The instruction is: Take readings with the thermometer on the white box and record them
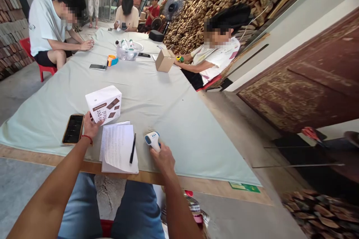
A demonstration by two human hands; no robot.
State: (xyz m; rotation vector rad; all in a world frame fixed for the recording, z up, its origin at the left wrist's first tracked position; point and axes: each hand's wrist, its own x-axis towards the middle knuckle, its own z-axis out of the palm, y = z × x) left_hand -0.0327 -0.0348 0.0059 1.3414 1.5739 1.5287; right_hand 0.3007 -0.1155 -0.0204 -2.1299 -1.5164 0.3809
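Observation:
My left hand (92, 125) grips the lower left corner of a white box (101, 99) printed with brown chocolate-like pieces and lettering. The box is tilted on the cloth. My right hand (165, 159) is wrapped around the handle of a white and blue infrared thermometer (153, 140), low over the table and pointing away to the left. Between my hands lie several sheets of written paper (118, 149), with a black pen (132, 148) on their right side. A dark-screened phone (73, 129) rests left of my left hand.
A pale green cloth (157, 101) covers the table. Farther off are a cardboard box (165, 61), a clear basin (129, 53) with bottles, an orange and blue object (112, 60) and another phone (98, 67). People sit along both sides. Stacked firewood (193, 18) rises behind.

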